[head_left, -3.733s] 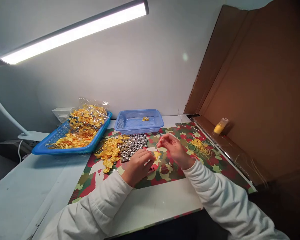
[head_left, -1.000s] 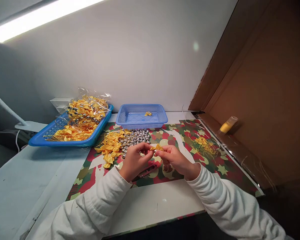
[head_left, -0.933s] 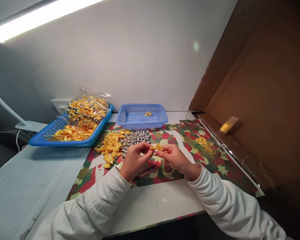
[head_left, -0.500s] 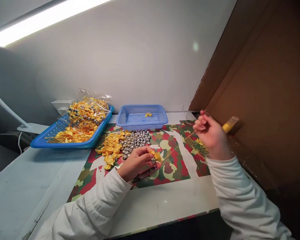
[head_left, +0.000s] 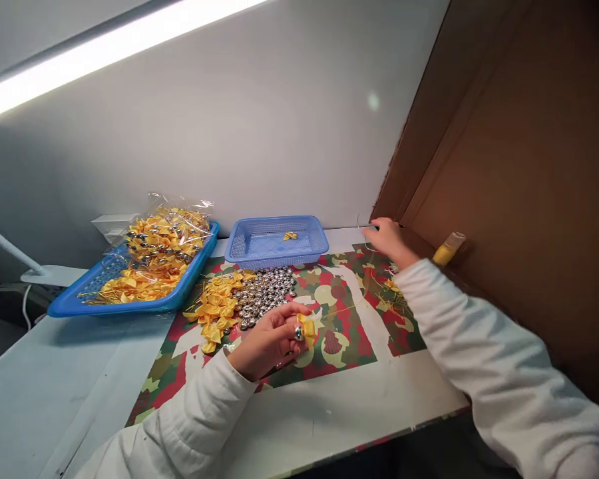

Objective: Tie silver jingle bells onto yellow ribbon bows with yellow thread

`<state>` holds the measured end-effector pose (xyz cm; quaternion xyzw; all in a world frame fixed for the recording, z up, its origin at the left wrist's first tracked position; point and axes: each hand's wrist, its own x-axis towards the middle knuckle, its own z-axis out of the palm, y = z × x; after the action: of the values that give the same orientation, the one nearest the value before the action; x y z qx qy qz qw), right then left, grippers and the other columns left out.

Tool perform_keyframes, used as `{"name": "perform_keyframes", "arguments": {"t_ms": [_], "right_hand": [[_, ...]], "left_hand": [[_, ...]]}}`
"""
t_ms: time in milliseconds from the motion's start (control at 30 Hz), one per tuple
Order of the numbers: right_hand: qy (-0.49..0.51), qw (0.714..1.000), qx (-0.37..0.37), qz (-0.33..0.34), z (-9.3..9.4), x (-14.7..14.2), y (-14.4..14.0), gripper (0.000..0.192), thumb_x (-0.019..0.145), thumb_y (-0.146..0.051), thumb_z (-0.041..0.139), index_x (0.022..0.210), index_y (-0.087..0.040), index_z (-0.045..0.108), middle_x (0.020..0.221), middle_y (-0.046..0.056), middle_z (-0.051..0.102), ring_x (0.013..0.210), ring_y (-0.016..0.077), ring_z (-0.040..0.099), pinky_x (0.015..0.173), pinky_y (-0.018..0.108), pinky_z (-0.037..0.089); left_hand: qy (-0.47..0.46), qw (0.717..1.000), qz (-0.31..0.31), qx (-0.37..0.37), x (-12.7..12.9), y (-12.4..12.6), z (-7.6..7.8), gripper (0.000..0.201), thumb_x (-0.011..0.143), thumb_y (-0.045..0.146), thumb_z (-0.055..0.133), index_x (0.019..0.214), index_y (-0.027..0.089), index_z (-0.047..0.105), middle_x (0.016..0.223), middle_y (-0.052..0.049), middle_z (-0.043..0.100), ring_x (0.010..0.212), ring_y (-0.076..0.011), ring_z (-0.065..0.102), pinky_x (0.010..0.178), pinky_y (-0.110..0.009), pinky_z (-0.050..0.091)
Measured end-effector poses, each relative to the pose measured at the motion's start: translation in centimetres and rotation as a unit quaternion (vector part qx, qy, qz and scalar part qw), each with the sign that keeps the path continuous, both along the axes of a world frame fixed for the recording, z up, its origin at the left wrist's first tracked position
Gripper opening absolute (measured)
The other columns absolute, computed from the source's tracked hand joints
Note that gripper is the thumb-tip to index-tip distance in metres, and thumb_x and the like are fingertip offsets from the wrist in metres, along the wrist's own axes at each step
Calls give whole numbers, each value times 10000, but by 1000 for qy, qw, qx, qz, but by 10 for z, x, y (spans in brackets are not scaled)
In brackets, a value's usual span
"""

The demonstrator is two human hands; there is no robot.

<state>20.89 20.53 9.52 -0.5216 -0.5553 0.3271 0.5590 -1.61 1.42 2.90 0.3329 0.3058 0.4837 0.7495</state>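
Note:
My left hand (head_left: 272, 339) is closed, pinching a yellow ribbon bow (head_left: 307, 329) above the patterned sheet. A shiny silver bead (head_left: 298, 332) sits at the bow, by my fingertips. From the bow a thin yellow tie (head_left: 337, 310) runs out to the right. At the table's back right corner is my right hand (head_left: 388, 241), its fingers apart around something dark that I cannot make out. Beside those fingers a thin pale strand (head_left: 359, 223) curves upward. A heap of yellow bows (head_left: 217, 306) and many silver beads (head_left: 267, 293) lie just beyond my left hand.
A blue basket (head_left: 190, 286) on the left holds bows and a clear bag of beaded bows. One bow lies in a lighter blue basket (head_left: 232, 251) at the back. Yellow ties (head_left: 394, 296) and a yellow tube (head_left: 448, 249) are on the right, by a cardboard wall (head_left: 519, 166).
My right hand has let go of the yellow tie and moved back to the table's far right corner. The tie hangs looser. My left hand keeps the bow, now turned with its bead leftward.

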Motion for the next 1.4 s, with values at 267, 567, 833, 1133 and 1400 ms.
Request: {"name": "perform_keyframes", "arguments": {"t_ms": [267, 567, 833, 1133, 1400], "right_hand": [[-119, 842, -36, 525, -45, -50, -128, 327, 899, -385, 537, 1163, -192, 547, 974, 48, 626, 792, 133, 580, 704, 259, 457], [23, 862, -73, 501, -70, -60, -129, 409, 867, -524, 537, 678, -168, 465, 608, -56, 376, 518, 66, 296, 485, 214, 242], [143, 850, -161, 481, -85, -68, -136, 472, 762, -598, 610, 644, -189, 407, 594, -52, 415, 489, 68, 359, 450, 202, 265], [187, 851, -160, 464, -87, -70, -141, 386, 782, -501, 601, 653, -190, 412, 594, -59, 381, 491, 68, 346, 465, 203, 313], [225, 838, -181, 464, -89, -68, -140, 364, 806, -443, 546, 599, -189, 386, 539, -67, 281, 487, 75, 250, 475, 221, 271]], "left_hand": [[24, 989, 133, 54, -1, 4, 1, 347, 665, 277, 800, 830, 211, 502, 671, 42, 655, 540, -70, 565, 534, -170, 474], [122, 981, 104, 110, -2, 5, -7, 308, 749, 323, 706, 862, 224, 438, 529, 69, 596, 409, -61, 452, 422, -147, 351], [206, 965, 46, 153, 5, 0, -8, 278, 746, 327, 736, 860, 174, 535, 794, -2, 609, 682, -122, 594, 607, -225, 475], [451, 818, 155, 322, 5, -4, -3, 117, 805, 293, 654, 827, 185, 617, 726, -5, 637, 629, -131, 564, 610, -237, 459], [372, 877, 174, 249, 6, -1, -8, 333, 867, 472, 535, 703, 185, 574, 622, 20, 547, 586, -129, 509, 582, -236, 415]]}}
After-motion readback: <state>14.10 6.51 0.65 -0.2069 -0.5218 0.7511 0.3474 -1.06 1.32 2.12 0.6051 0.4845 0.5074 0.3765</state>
